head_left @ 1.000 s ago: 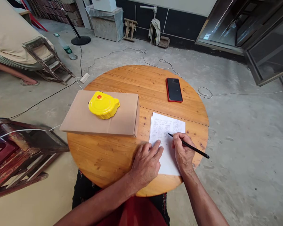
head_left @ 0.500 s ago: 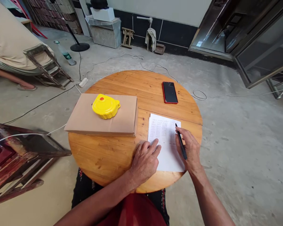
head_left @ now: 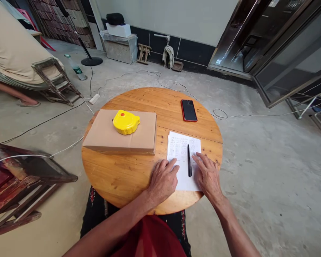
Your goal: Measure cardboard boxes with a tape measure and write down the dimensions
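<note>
A sheet of white paper (head_left: 183, 182) with rows of small handwriting lies near the front right of the round wooden table (head_left: 117, 178). Across its middle rests a black pen (head_left: 189, 160), free of both hands. My left hand (head_left: 164, 176) is open, its fingertips on the paper's left edge. Just right of the pen, my right hand (head_left: 207, 175) lies open on the paper's right side, fingers stretched out and holding nothing. A yellow tape measure (head_left: 126, 122) sits on a brown cardboard box (head_left: 104, 134) at the table's left.
A phone in a red case (head_left: 189, 110) lies at the table's back right. A wooden chair (head_left: 29, 178) stands at the left. Cables (head_left: 139, 71) run over the floor behind the table. A person's leg (head_left: 10, 91) shows at the far left beside a small wooden stool (head_left: 56, 80).
My right hand has let go of the pen, which now lies on the paper. That hand has opened and flattened beside it. The whole view has shifted slightly.
</note>
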